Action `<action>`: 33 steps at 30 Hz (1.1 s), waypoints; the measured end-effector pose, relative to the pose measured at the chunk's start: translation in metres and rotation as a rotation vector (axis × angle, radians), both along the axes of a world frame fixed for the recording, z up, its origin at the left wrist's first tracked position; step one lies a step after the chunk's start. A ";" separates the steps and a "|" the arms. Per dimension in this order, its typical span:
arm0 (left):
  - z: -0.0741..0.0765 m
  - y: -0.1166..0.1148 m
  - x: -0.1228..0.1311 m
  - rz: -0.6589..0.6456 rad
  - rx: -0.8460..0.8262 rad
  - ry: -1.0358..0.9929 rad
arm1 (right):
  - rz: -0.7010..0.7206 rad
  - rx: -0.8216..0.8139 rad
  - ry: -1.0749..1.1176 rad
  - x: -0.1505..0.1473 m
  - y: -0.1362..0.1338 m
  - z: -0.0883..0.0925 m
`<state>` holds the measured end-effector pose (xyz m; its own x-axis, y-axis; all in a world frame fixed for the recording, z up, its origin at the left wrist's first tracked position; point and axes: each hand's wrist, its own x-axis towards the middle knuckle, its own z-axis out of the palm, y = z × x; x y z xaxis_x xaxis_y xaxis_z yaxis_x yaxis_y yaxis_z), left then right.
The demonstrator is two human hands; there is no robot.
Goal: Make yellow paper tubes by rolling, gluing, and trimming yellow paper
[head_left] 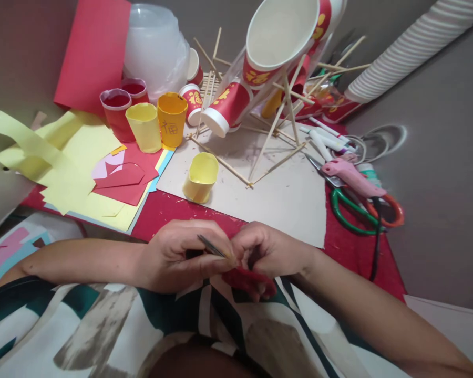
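My left hand [181, 254] is closed, its thumb and forefinger pinched on a thin grey metal tool [211, 245] that points up and to the left. I cannot make out the kind of tool. Against it, my right hand [278, 249] is curled, with its fingers around a soft-looking red piece [242, 279] just below the fingertips. Both hands meet over my lap at the table's front edge, and part of the red piece is hidden by them. Beyond them a small yellow paper cup [202, 176] stands on a grey board [287, 207].
Behind stands a wooden stick frame [274, 126] with red printed paper cups [232, 105]. Red, yellow and orange cups [172, 121] stand at left beside yellow paper sheets [71, 157]. At right lie green-handled scissors [349, 212], a pink glue gun [352, 176] and a stack of cups [410, 50].
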<state>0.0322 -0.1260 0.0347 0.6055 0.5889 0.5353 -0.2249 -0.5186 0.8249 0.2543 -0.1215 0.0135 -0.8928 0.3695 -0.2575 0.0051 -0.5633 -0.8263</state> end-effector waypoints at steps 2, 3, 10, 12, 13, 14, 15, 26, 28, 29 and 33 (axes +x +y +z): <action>0.000 -0.004 -0.004 0.034 -0.024 -0.038 | 0.008 0.018 0.015 0.004 0.004 -0.002; 0.000 -0.006 -0.006 0.073 -0.037 -0.042 | -0.077 0.071 0.005 0.005 0.005 -0.004; -0.006 0.012 -0.011 0.534 -0.066 0.063 | -0.883 1.110 -0.307 -0.004 -0.019 0.000; -0.008 0.018 -0.006 0.547 -0.078 0.104 | -0.781 1.395 -0.420 -0.010 -0.024 0.004; -0.009 0.020 -0.003 0.539 -0.068 0.123 | -0.741 1.493 -0.469 -0.013 -0.024 0.005; -0.010 0.021 0.000 0.528 -0.036 0.136 | -0.727 1.562 -0.520 -0.015 -0.024 0.005; -0.010 0.023 0.003 0.519 0.010 0.149 | -0.732 1.612 -0.561 -0.017 -0.023 0.004; 0.010 0.032 0.016 0.305 0.532 0.216 | -0.795 1.485 -0.666 -0.010 -0.009 -0.009; 0.017 0.040 0.006 0.362 0.543 0.214 | -0.875 1.378 -0.646 -0.009 -0.007 -0.007; 0.019 0.046 0.001 0.429 0.560 0.244 | -0.926 1.305 -0.627 -0.008 -0.006 -0.006; 0.012 0.074 -0.010 0.495 0.692 0.436 | -1.024 1.114 -0.553 -0.007 -0.002 -0.004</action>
<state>0.0223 -0.0524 0.0471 0.6016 0.4689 0.6468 0.4053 -0.8768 0.2586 0.2477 -0.1237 0.0091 -0.0582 0.9375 0.3431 0.4447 0.3321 -0.8319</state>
